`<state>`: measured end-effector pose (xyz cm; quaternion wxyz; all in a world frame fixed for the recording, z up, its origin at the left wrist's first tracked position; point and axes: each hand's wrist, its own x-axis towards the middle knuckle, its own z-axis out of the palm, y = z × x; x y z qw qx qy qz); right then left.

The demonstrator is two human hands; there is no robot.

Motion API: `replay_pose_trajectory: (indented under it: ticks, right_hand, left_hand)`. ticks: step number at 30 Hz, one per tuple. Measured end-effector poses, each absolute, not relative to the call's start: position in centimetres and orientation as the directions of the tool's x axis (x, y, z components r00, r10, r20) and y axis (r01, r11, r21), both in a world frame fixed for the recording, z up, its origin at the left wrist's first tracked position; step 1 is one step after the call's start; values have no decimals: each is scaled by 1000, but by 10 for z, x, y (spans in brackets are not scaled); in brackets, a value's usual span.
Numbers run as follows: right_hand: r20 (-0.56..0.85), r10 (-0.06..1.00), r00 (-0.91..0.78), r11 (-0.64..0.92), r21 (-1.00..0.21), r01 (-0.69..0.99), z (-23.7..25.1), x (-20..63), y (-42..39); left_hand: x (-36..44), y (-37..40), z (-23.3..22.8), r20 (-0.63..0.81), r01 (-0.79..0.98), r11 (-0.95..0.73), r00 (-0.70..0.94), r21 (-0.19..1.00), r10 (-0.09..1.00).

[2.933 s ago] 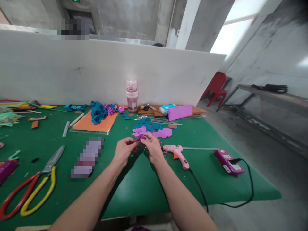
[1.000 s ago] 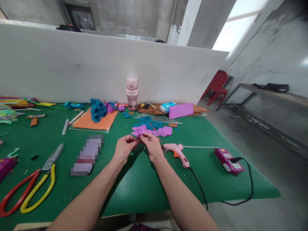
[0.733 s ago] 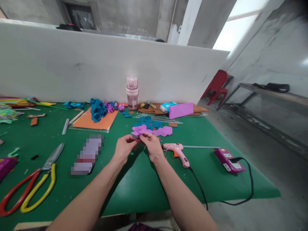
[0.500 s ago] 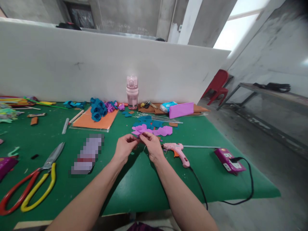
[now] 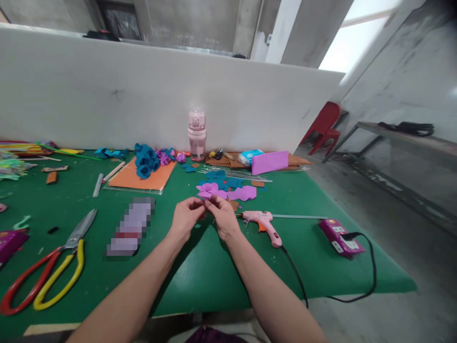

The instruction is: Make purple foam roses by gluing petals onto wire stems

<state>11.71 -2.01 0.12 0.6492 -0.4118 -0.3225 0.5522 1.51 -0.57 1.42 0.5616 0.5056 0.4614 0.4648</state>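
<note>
My left hand (image 5: pixel 185 218) and my right hand (image 5: pixel 224 218) meet over the green table (image 5: pixel 200 271), fingertips pinched together on a small purple paper flower (image 5: pixel 206 191) that rises just above them. A thin wire stem hangs down between the hands; which hand grips it I cannot tell. Just behind the hands lie loose purple petals (image 5: pixel 243 193) and teal petals (image 5: pixel 223 181). A pink glue gun (image 5: pixel 263 224) lies right of my right hand, nozzle toward it.
Large red and yellow scissors (image 5: pixel 53 271) lie at the front left. A purple power strip (image 5: pixel 341 237) with a black cord sits at the right. An orange sheet (image 5: pixel 141 180) carries teal flowers (image 5: pixel 144 162). A pink bottle (image 5: pixel 196 136) stands against the white partition (image 5: pixel 107 95). A red chair (image 5: pixel 323 126) stands beyond the table.
Both hands stay pinched together at the same spot on the purple flower; the fingers shift slightly. The view has tilted a little.
</note>
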Motion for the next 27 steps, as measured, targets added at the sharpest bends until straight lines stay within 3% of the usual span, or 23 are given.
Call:
replay_pose_trajectory:
  ticks: [6, 13, 27]
  right_hand:
    - [-60, 972, 227, 63, -866, -497, 5, 126, -17]
    - [-116, 991, 68, -44, -753, -656, 15, 123, -25]
    - [-171, 985, 35, -104, -736, -669, 12, 123, -26]
  left_hand:
    - [10, -1, 13, -95, -122, 110, 122, 986, 988]
    - [3, 11, 6, -156, -341, 211, 182, 916, 971]
    - [5, 9, 10, -114, -346, 183, 211, 920, 971]
